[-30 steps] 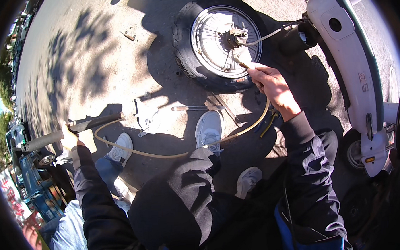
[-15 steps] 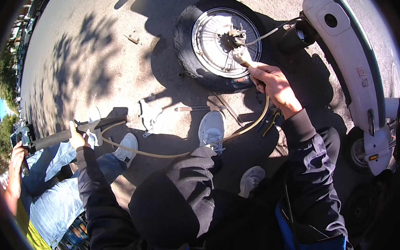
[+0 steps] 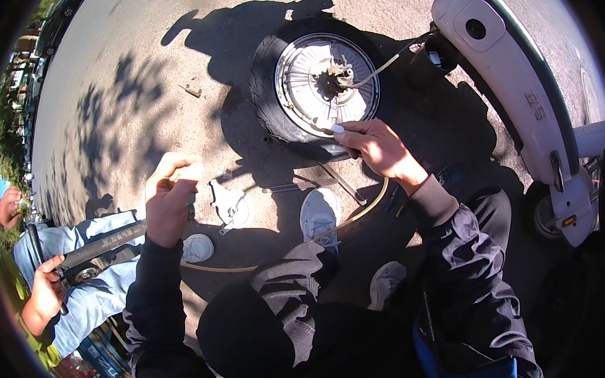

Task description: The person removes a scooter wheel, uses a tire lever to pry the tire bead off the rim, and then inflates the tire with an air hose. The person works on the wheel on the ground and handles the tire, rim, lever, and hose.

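Note:
My right hand (image 3: 380,146) is closed around the end of a pale yellow pump hose (image 3: 377,200), with a white tip (image 3: 332,127) sticking out past the fingers. That tip is over the near rim of a wheel (image 3: 289,107) with a black tire and silver hub, lying flat on the ground. My left hand (image 3: 172,193) is raised with its fingers curled together; whatever they hold is hidden. Behind it is a dark tubular hand pump (image 3: 104,246), gripped lower down by another person's hand (image 3: 47,289).
A white scooter body (image 3: 520,83) stands at the right. On the pavement lie a silver metal bracket (image 3: 231,205), a flat metal bar (image 3: 343,183) and a small brown piece (image 3: 193,92). The other person's jeans (image 3: 95,301) are at the left.
My right hand has drawn the hose end back from near the hub toward the near rim. My left hand has risen. The other person's hand and the pump have shifted lower.

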Action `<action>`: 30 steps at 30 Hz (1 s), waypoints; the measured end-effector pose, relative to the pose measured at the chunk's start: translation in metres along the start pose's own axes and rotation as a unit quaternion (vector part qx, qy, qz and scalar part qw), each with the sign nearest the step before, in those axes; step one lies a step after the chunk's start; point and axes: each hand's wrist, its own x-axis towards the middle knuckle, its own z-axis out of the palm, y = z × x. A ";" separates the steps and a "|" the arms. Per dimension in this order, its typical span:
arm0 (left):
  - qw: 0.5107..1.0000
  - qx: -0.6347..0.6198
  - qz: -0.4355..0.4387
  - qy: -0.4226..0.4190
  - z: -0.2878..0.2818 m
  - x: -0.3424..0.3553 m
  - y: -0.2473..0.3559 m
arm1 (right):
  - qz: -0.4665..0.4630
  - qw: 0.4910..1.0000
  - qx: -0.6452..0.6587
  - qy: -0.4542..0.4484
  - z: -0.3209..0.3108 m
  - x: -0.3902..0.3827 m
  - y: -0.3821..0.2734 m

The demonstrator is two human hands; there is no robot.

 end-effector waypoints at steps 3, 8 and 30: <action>0.940 0.160 0.228 -0.198 0.107 0.065 0.056 | -0.028 0.998 0.041 -0.028 0.008 0.001 -0.006; 0.841 0.250 0.312 -0.363 0.191 0.114 0.075 | 0.023 0.999 0.028 -0.024 -0.018 -0.021 -0.005; 0.934 -0.219 0.012 -0.282 0.199 0.078 0.017 | 0.087 0.969 0.231 0.005 0.005 -0.041 0.026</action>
